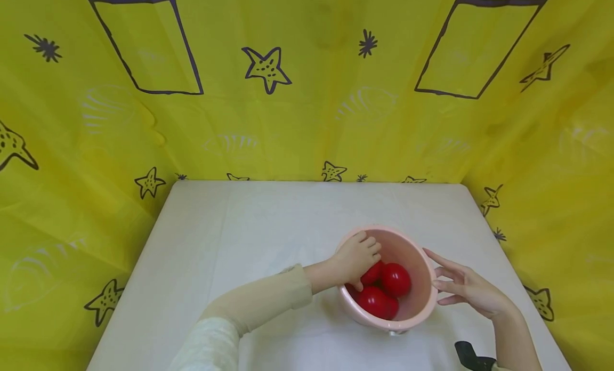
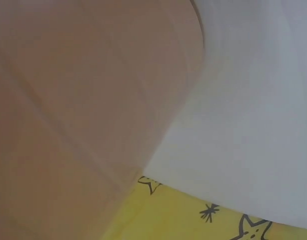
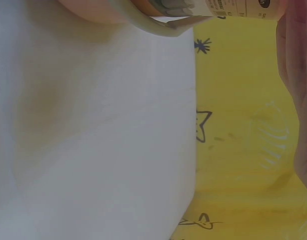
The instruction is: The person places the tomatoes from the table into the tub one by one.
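A pink bucket [image 1: 417,307] stands on the white table, with several glossy red balls [image 1: 396,279] lying inside. My left hand [image 1: 356,260] reaches over the bucket's left rim, its fingers and thumb curled round one red ball [image 1: 371,273] that it partly covers. On the other side, my right hand [image 1: 472,291] touches the outer wall with its fingertips, the fingers loosely spread. In the right wrist view this hand [image 3: 299,95] shows at the right edge, near the bucket's printed label [image 3: 238,7]. A blurred pinkish surface [image 2: 93,100] fills much of the left wrist view.
The white table [image 1: 268,216] extends left of and behind the bucket. Yellow sheeting [image 1: 307,110] with drawn stars and fish walls it in at the back and both sides. A dark piece of gear [image 1: 472,356] sits at my right wrist.
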`<state>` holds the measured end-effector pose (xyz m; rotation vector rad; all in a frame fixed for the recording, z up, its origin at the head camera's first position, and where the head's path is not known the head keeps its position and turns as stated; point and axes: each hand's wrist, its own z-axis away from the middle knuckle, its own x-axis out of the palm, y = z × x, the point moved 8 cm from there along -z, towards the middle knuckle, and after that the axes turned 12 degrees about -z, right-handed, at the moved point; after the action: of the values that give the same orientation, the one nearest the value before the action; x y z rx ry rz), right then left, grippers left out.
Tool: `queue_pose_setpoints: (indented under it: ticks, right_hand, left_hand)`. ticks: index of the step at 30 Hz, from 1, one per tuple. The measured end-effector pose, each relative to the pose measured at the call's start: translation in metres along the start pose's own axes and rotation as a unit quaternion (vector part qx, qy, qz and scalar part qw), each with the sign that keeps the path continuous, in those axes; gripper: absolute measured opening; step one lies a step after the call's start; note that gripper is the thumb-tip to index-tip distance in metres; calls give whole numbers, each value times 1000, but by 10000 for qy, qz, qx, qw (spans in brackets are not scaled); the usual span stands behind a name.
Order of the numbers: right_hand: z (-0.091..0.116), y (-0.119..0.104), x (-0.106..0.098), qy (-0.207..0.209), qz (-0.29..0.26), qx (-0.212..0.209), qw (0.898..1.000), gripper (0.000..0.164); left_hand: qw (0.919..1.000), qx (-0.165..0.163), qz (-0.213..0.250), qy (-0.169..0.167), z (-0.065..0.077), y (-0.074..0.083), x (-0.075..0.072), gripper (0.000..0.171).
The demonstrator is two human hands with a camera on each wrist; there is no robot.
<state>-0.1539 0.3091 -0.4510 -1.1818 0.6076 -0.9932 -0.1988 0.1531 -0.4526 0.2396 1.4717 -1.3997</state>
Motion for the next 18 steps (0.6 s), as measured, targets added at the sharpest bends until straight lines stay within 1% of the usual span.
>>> queue_pose_setpoints:
  ticks: [5,10,13,15,18]
  right_hand:
    - [0,0,-1,59,9,63,10000,57]
    - [0,-1,-2,78,40,55,9999,58]
    - [-1,-1,-3,62,50,39,10000,58]
    - [-1,-1,-3,46,56,27,10000,58]
    - [-1,-1,-4,14,68,23,10000,59]
  left_hand:
    - [9989,-75,-407,-215,-2,2,4,81]
    - [9966,-241,-747,-242,-2,0,6,77]
    - [9955,-282,-875,-211,-2,0,6,73]
    - [9962,-290,-808,-154,-2,-1,5,70]
    - [9989,-277,-381,-35,-3,-2,2,69]
